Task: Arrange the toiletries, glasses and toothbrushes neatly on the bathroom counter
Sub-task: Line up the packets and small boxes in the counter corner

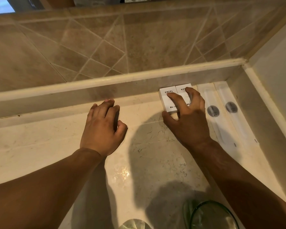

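Observation:
Two small white boxes marked HOTEL lie side by side against the back ledge of the counter, the left box (168, 98) and the right box (182, 90). My right hand (188, 119) rests on top of both, fingers spread over them and thumb at their near edge. Right of the boxes lie two long white wrapped toothbrush packs (212, 111) (230, 106), parallel, each with a round grey sticker. My left hand (104, 128) hovers over the bare counter left of the boxes, fingers loosely curled and holding nothing. A green-rimmed glass (211, 215) stands at the near edge.
The cream marble counter (40, 146) ends at a raised ledge (89, 85) under the brown tiled wall, and at a side wall on the right. A second clear glass (132, 224) shows at the bottom edge.

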Motion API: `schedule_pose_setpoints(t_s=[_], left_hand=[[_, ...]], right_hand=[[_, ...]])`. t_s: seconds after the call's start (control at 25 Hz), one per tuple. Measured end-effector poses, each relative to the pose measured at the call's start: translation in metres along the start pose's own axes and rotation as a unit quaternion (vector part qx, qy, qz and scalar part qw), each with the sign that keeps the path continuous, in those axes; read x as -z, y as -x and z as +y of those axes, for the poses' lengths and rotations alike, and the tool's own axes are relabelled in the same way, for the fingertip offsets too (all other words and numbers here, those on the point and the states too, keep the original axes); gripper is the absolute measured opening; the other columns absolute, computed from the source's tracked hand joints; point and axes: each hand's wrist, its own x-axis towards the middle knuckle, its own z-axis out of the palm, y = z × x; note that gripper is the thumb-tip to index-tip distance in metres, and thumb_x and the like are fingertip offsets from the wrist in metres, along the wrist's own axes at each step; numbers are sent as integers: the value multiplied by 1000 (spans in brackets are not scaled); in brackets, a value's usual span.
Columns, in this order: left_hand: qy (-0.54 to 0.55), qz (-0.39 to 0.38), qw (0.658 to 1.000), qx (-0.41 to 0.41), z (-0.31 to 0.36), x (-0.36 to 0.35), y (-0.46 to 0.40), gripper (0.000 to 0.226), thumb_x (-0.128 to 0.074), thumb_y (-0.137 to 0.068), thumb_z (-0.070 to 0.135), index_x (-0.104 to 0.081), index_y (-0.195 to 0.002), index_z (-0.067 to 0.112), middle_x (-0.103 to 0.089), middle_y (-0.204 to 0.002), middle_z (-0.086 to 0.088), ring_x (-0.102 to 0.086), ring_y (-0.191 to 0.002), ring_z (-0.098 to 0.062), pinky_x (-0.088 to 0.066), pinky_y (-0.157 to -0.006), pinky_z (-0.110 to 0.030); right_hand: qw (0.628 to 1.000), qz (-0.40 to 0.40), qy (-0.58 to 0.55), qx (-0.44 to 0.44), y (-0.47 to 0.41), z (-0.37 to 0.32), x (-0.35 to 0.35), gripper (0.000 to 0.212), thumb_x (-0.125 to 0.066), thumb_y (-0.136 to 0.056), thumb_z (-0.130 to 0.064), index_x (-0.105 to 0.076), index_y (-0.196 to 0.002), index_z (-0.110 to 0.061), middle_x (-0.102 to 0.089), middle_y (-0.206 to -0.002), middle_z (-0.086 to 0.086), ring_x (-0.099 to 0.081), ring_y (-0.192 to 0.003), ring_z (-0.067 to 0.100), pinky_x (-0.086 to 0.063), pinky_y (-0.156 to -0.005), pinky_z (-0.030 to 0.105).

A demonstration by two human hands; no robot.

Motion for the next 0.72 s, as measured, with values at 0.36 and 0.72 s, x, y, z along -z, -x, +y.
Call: schedule_pose_setpoints(t_s=[0.36, 0.72], left_hand=[[9, 0, 1000, 3, 3, 1, 1, 51, -49, -90, 28, -62, -134, 5, -54, -146, -11, -33, -136, -21, -28, -122, -55], [-11, -4, 1000, -23, 3, 3, -1, 53, -53, -88, 28, -62, -132, -2, -55, -144, -21, -45, -134, -38, -33, -117, -56]], right_hand=[[995, -67, -54, -46, 24, 3, 26, 82, -65, -82, -66, -31, -150, -36, -18, -164, 0, -24, -150, 28, -40, -113, 53], [967, -6, -172, -190, 129, 23, 99, 36, -65, -94, -23, -58, -129, -26, -43, -138, -7, -54, -117, -2, -52, -102, 34]])
